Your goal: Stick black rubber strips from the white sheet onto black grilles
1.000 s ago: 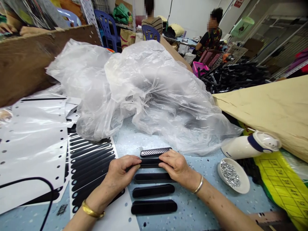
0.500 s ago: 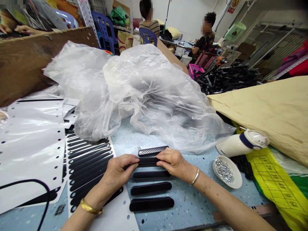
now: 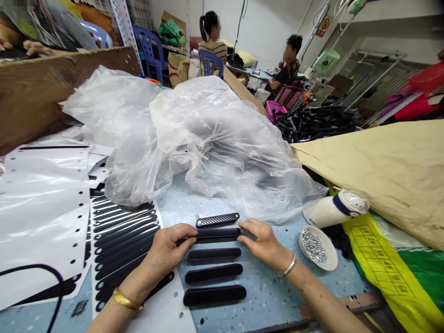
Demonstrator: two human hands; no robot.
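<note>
Black strip (image 3: pixel 218 233) at six o'clock in view. Left hand (image 3: pixel 171 245) pinches it near its nine-o'clock end; right hand (image 3: pixel 265 243), thumb and fingers parted about the three-o'clock tip, contact unclear. Likely light, stiffish, smooth; best gripped by both ends.

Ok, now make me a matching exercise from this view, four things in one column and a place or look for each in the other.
1. Bowl
2. Bottle
3. Left hand
4. Patterned strip

A. Pinching one end of a black strip
B. White with a dark blue band
C. Just beyond the pinched black strip
D. Contains small silvery pieces

Pairs: 1-D, 2-B, 3-A, 4-C
</note>
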